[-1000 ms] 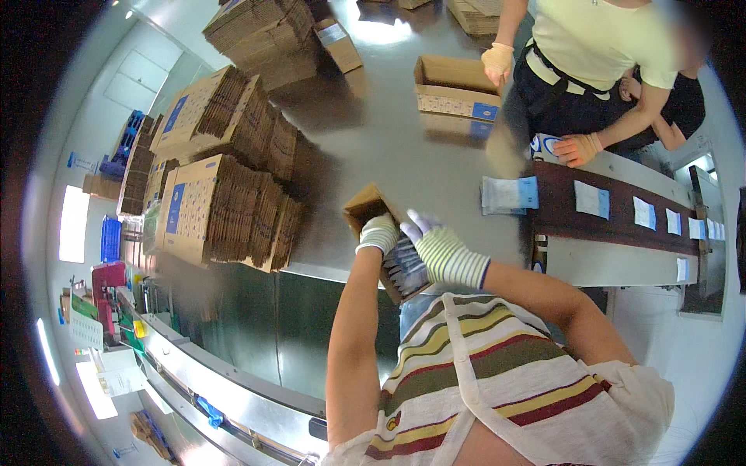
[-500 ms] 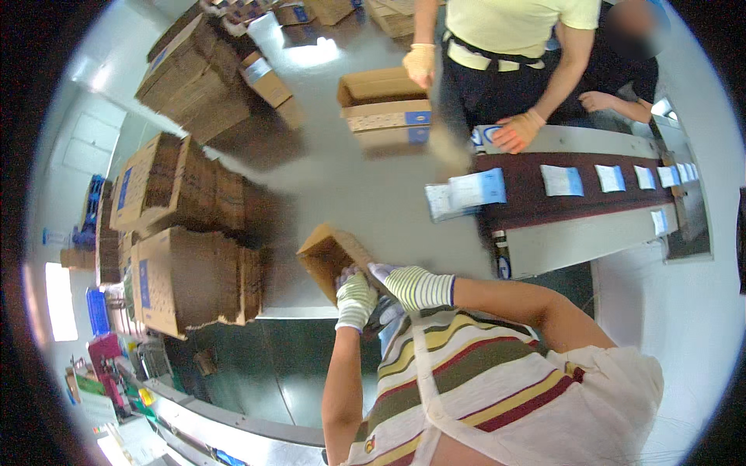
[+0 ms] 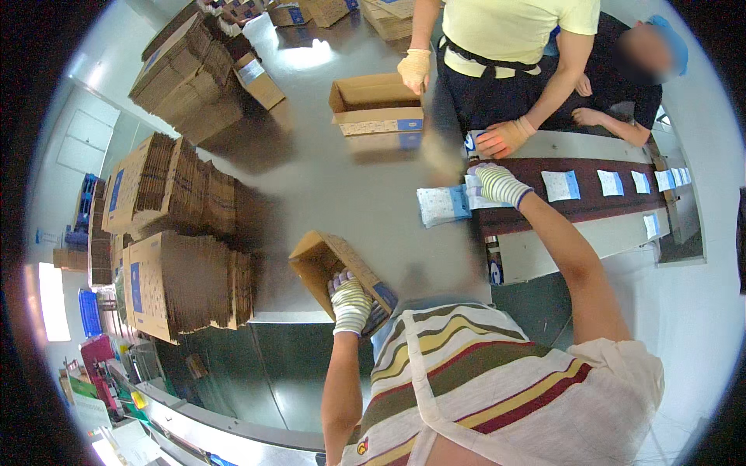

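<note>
My left hand [image 3: 350, 304], in a white-and-green striped glove, reaches into an open cardboard carton [image 3: 311, 256] that sits tilted at the near edge of the grey table. Its fingers curl inside the carton wall, beside greyish contents that are partly hidden. My right hand [image 3: 501, 185], gloved alike, is stretched out to the end of the dark red conveyor belt [image 3: 528, 220]. It is closed over a white-and-blue packet [image 3: 478, 194], covering most of it. Left of this lies another white-and-blue packet [image 3: 443, 206], overhanging the belt end.
More packets [image 3: 561, 185] lie in a row on the belt. Across the table, a co-worker's gloved hand [image 3: 414, 71] touches another open carton [image 3: 377, 116]; their other hand [image 3: 505, 138] rests by the belt. Stacks of flattened cartons [image 3: 186, 283] stand at left. Another person [image 3: 622, 85] sits behind.
My right hand has left the carton and moved far right onto a packet at the belt end. The carton has turned slightly, with my left hand still in it.
</note>
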`<action>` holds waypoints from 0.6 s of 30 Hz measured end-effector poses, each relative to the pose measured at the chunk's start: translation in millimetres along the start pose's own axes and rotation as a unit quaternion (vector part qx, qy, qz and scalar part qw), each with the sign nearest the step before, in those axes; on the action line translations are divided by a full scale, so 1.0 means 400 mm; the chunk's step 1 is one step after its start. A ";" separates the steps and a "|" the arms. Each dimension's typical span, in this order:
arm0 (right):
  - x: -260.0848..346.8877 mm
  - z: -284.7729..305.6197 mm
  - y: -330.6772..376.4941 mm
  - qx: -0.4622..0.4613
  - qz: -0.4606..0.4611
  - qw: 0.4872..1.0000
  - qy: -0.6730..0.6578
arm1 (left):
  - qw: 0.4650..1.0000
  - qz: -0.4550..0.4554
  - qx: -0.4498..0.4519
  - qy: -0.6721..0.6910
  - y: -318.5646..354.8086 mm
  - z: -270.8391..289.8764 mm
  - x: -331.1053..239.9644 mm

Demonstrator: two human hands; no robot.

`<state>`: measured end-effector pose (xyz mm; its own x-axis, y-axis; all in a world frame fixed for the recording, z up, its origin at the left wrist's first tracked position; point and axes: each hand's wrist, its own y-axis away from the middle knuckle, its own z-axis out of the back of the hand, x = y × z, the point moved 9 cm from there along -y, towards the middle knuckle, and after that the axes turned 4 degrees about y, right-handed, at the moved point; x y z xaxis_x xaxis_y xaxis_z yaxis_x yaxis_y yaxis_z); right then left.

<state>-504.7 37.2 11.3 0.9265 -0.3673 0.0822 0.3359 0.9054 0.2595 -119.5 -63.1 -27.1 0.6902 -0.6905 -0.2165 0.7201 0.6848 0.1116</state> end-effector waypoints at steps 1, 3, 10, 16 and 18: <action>-0.017 -0.025 -0.024 0.030 0.002 1.000 0.008 | 1.000 -0.001 0.005 0.000 -0.002 0.002 -0.008; -0.009 -0.049 -0.069 0.045 0.019 0.998 0.029 | 1.000 0.000 0.015 0.000 -0.005 0.017 -0.016; 0.077 -0.207 -0.205 0.189 0.078 0.979 -0.023 | 0.999 0.004 0.037 0.037 -0.013 0.010 -0.008; 0.297 -0.215 -0.056 0.193 0.075 0.977 0.046 | 0.999 0.011 0.005 0.033 -0.003 0.017 0.002; 0.410 -0.174 0.033 0.060 0.096 0.988 0.102 | 0.999 0.022 0.009 0.034 -0.004 0.007 0.010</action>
<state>-336.5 3.7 -38.7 0.9904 -0.1289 -0.0505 0.1384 0.9183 0.3710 -117.9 -67.7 -25.4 0.7146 -0.6423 -0.2771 0.6913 0.7089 0.1399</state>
